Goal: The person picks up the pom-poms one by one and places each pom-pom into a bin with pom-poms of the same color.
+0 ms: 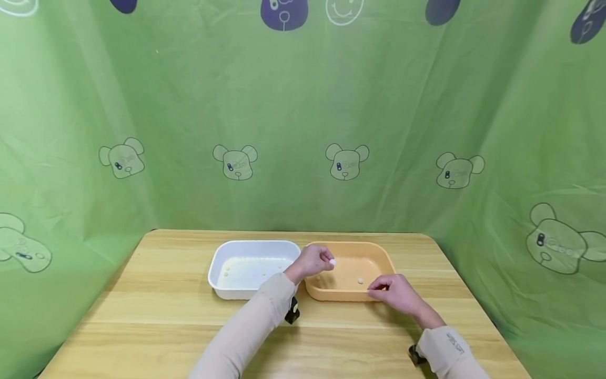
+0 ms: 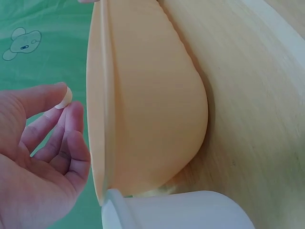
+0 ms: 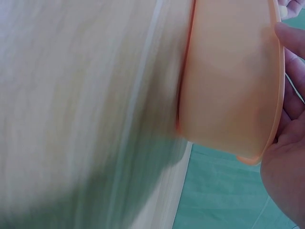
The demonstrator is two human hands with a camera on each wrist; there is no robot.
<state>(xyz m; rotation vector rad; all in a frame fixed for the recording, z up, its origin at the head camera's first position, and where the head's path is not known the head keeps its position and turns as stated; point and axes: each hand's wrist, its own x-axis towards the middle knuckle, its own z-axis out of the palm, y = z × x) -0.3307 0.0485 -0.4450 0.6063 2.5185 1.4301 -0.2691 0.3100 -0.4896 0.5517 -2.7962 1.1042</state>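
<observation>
In the head view my left hand point(image 1: 314, 260) is over the left part of the orange bin point(image 1: 374, 296). Its thumb and index finger pinch a small pale, rounded piece point(image 2: 65, 98), also seen in the left wrist view. At the bin's near right rim, my right hand point(image 1: 400, 295) grips the edge, with the thumb on the outside and the other fingers on the inner side. Another small pale piece point(image 1: 361, 281) lies on the bin floor near that hand. Left of it stands a white bin point(image 1: 232, 293), with several small pale pieces point(image 1: 226, 274) scattered on its bottom.
Both bins stand side by side on a light wooden table point(image 1: 156, 316), close to its far edge. A green curtain point(image 1: 293, 200) with bear-head prints surrounds the table at the back and sides. Dark devices point(image 1: 292, 311) are strapped at both wrists.
</observation>
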